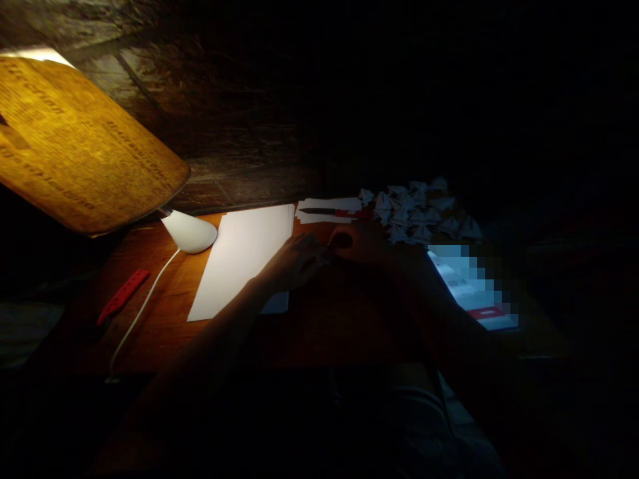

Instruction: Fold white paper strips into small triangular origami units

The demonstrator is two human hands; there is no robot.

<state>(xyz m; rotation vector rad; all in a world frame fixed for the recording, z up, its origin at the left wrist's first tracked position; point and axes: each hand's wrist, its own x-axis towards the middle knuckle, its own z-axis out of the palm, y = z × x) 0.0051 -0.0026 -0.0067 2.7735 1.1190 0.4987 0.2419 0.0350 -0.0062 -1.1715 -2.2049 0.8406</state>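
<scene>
My left hand lies over the right edge of the large white sheet of paper, and my right hand meets it fingertip to fingertip just right of that sheet. A small pale scrap shows where the fingers come together. The shadow is too deep to tell whether either hand pinches it or only presses on it.

Beyond the sheet's far right corner, a dark-bladed knife with a red handle lies on a stack of white paper strips, close to my right knuckles. I judge a careless reach could brush the blade. Farther right of the sheet sits a heap of small folded white paper pieces; a sweep of my right wrist could scatter it. My forearms shade the spot, so a crooked crease seems likely.

Left of the sheet stands a white cone-shaped lamp base, whose white cable trails toward me. Snagging it could tip the lamp.
</scene>
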